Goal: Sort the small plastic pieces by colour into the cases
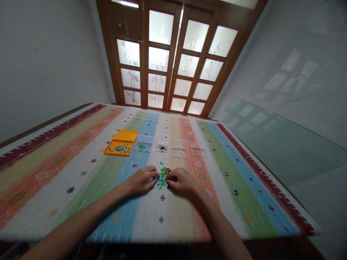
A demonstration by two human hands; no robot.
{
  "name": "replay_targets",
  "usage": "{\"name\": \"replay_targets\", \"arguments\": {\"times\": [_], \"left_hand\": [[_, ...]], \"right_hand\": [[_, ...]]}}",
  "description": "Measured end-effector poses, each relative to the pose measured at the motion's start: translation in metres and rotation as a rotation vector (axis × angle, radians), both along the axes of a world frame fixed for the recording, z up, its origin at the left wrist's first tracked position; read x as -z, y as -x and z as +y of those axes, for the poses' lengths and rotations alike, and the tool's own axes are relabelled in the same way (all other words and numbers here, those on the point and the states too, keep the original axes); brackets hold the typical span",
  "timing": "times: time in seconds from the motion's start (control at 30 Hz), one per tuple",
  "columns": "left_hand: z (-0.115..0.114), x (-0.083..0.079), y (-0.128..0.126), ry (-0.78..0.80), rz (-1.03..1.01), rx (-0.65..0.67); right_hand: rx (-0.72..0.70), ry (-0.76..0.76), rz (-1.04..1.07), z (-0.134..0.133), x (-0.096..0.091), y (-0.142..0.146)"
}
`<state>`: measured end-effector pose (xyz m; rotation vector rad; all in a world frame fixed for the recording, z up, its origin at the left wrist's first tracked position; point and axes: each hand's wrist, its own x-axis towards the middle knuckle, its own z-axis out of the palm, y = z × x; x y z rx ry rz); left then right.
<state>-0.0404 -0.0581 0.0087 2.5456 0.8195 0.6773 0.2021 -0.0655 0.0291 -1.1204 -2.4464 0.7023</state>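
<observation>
With wrists bent inward, the bare left hand (145,179) and bare right hand (182,180), fingertips bunched, any grip impossible to tell, flank a pile of small green, blue and brown plastic-looking pieces (162,176) inward from the striped-cloth-covered table's (244,202) near edge.

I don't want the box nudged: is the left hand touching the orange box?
Apart. The head view plainly shows striped cloth between the left hand and the orange box.

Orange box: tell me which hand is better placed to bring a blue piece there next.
The left hand, most likely: it is at the left side of the pile, nearer the orange box. The right hand is at the pile's right side, farther away.
</observation>
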Motion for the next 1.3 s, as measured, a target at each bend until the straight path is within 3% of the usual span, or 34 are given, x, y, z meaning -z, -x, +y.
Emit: {"name": "replay_targets", "arguments": {"times": [0.67, 1.03, 1.3], "left_hand": [[0.001, -0.003, -0.001, 0.021, 0.059, -0.061], [0.002, -0.003, -0.003, 0.041, 0.073, -0.074], [-0.001, -0.009, -0.003, 0.057, -0.022, 0.056]], "right_hand": [[0.028, -0.079, 0.014, -0.001, 0.007, 0.008], [0.157, -0.153, 0.063, 0.003, 0.008, 0.002], [0.242, -0.177, 0.117, 0.006, 0.009, -0.002]]}}
